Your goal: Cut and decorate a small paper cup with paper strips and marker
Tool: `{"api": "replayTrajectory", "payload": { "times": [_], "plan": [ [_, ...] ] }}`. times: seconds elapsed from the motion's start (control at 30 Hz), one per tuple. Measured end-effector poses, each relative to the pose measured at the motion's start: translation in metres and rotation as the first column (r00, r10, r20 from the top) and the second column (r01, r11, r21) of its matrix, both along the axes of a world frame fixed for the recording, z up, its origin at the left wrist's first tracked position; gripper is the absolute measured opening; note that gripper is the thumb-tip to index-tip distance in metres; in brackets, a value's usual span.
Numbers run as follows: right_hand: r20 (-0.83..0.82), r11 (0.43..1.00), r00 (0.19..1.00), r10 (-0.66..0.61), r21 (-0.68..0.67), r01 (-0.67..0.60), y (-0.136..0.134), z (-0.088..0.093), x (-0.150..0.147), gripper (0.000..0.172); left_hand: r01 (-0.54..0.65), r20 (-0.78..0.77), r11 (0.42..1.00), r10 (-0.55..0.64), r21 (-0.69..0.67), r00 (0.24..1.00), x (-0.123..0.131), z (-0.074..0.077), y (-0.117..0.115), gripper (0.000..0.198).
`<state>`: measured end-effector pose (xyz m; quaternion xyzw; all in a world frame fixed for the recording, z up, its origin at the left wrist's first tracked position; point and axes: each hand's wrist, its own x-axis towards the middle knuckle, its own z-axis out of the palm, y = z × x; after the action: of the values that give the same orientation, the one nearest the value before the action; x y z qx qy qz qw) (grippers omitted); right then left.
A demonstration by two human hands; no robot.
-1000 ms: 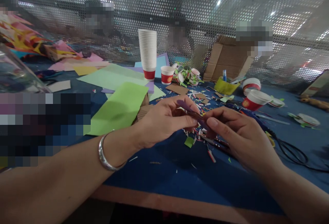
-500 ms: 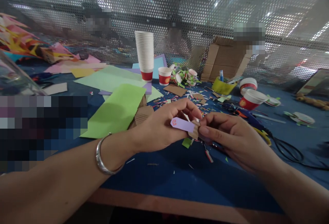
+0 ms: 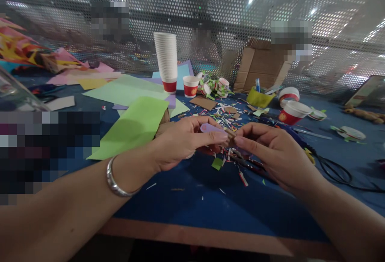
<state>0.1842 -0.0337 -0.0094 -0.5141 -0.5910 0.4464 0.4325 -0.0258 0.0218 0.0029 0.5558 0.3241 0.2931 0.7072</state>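
Note:
Between my two hands is a purple paper strip (image 3: 208,127) with a small red mark near its rounded end, joined to a small piece of brown cardboard (image 3: 229,137). My left hand (image 3: 183,139) pinches the strip, its thumb lying across the lower edge. At the other end, my right hand (image 3: 270,147) grips the cardboard between thumb and fingertips. Both hands are closed and held above the blue table (image 3: 186,202). Paper scraps (image 3: 237,113) and a green paper bit (image 3: 217,163) lie beneath and beyond them.
Green paper sheets (image 3: 132,127) lie left. A tall stack of paper cups (image 3: 166,59) and a single cup (image 3: 190,86) stand behind. To the right are a red-and-white cup (image 3: 293,113), a yellow holder (image 3: 260,98) and a black cable (image 3: 337,169). Cardboard (image 3: 261,67) leans at the back.
My left thumb has come over the purple strip, which now sits partly covered and a little higher. More of the cardboard is hidden by my fingers. The view has shifted slightly.

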Motion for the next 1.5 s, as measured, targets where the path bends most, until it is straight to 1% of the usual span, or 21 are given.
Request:
{"api": "replayTrajectory", "payload": {
  "times": [0.1, 0.2, 0.33, 0.43, 0.5, 0.6, 0.7, 0.8, 0.9, 1.0, 1.13, 1.2, 1.23, 1.27, 1.3, 1.33, 1.37, 1.4, 1.43, 1.5],
  "plan": [
    [0.108, 0.999, 0.994, -0.016, 0.053, 0.01, -0.001, 0.001, -0.002, 0.023, -0.05, -0.027, 0.999, 0.05, 0.017, 0.998, 0.001, -0.002, 0.001, 0.015],
    [0.203, 0.988, 0.977, -0.069, 0.148, 0.039, -0.002, 0.005, -0.005, 0.018, -0.112, -0.034, 0.992, 0.114, 0.057, 0.993, 0.001, -0.003, 0.002, 0.013],
    [0.301, 0.941, 0.928, -0.22, 0.316, 0.12, -0.003, 0.011, -0.006, 0.013, -0.186, -0.01, 0.976, 0.188, 0.115, 0.982, 0.001, -0.002, 0.004, 0.013],
    [0.323, 0.901, 0.888, -0.327, 0.391, 0.19, -0.003, 0.011, -0.004, 0.012, -0.203, -0.003, 0.972, 0.204, 0.117, 0.979, 0.0, -0.004, 0.006, 0.015],
    [0.348, 0.875, 0.861, -0.372, 0.441, 0.2, -0.001, 0.009, -0.002, 0.012, -0.199, -0.005, 0.975, 0.201, 0.101, 0.98, 0.0, -0.006, 0.006, 0.016],
    [0.394, 0.837, 0.833, -0.388, 0.53, 0.139, 0.001, 0.004, 0.001, 0.014, -0.2, -0.011, 0.975, 0.201, 0.095, 0.979, 0.001, -0.007, 0.004, 0.018],
    [0.48, 0.816, 0.804, -0.349, 0.578, 0.009, 0.004, 0.001, 0.002, 0.023, -0.206, -0.022, 0.969, 0.211, 0.137, 0.977, 0.002, -0.007, 0.002, 0.021],
    [0.582, 0.787, 0.742, -0.333, 0.605, -0.121, 0.007, 0.003, -0.001, 0.03, -0.202, -0.032, 0.964, 0.21, 0.172, 0.977, 0.003, -0.007, 0.001, 0.02],
    [0.638, 0.753, 0.697, -0.329, 0.622, -0.214, 0.009, 0.007, -0.004, 0.025, -0.185, 0.005, 0.971, 0.187, 0.15, 0.982, 0.004, -0.009, 0.001, 0.022],
    [0.65, 0.735, 0.688, -0.321, 0.629, -0.252, 0.011, 0.01, -0.004, 0.017, -0.166, 0.071, 0.983, 0.161, 0.08, 0.984, 0.005, -0.008, 0.0, 0.024],
    [0.649, 0.725, 0.674, -0.352, 0.645, -0.241, 0.013, 0.014, 0.002, 0.02, -0.193, 0.148, 0.981, 0.187, 0.028, 0.971, 0.006, -0.006, 0.002, 0.024],
    [0.646, 0.735, 0.669, -0.367, 0.642, -0.217, 0.015, 0.016, 0.008, 0.022, -0.249, 0.138, 0.966, 0.237, 0.072, 0.962, 0.003, -0.004, 0.007, 0.022],
    [0.642, 0.743, 0.671, -0.371, 0.639, -0.199, 0.017, 0.017, 0.011, 0.023, -0.28, 0.11, 0.95, 0.267, 0.138, 0.958, 0.0, -0.003, 0.01, 0.021],
    [0.636, 0.753, 0.674, -0.375, 0.633, -0.179, 0.018, 0.019, 0.013, 0.024, -0.308, 0.072, 0.922, 0.299, 0.234, 0.951, -0.004, -0.001, 0.014, 0.019],
    [0.634, 0.767, 0.677, -0.374, 0.621, -0.158, 0.019, 0.02, 0.015, 0.024, -0.315, 0.013, 0.869, 0.336, 0.382, 0.942, -0.01, 0.002, 0.017, 0.017],
    [0.63, 0.78, 0.682, -0.371, 0.61, -0.139, 0.021, 0.021, 0.017, 0.024, -0.263, -0.062, 0.795, 0.352, 0.547, 0.934, -0.015, 0.005, 0.02, 0.017],
    [0.628, 0.794, 0.687, -0.366, 0.596, -0.121, 0.022, 0.022, 0.018, 0.025, -0.154, -0.161, 0.72, 0.348, 0.677, 0.924, -0.022, 0.009, 0.023, 0.018],
    [0.625, 0.806, 0.691, -0.362, 0.583, -0.106, 0.024, 0.022, 0.019, 0.026, -0.018, -0.278, 0.674, 0.329, 0.738, 0.902, -0.028, 0.013, 0.024, 0.021],
    [0.623, 0.813, 0.695, -0.359, 0.575, -0.095, 0.025, 0.022, 0.02, 0.027, 0.101, -0.388, 0.652, 0.313, 0.751, 0.867, -0.033, 0.017, 0.025, 0.027],
    [0.612, 0.819, 0.707, -0.354, 0.568, -0.081, 0.028, 0.018, 0.021, 0.029, 0.315, -0.58, 0.627, 0.274, 0.712, 0.767, -0.043, 0.024, 0.025, 0.035]
  ]
}}
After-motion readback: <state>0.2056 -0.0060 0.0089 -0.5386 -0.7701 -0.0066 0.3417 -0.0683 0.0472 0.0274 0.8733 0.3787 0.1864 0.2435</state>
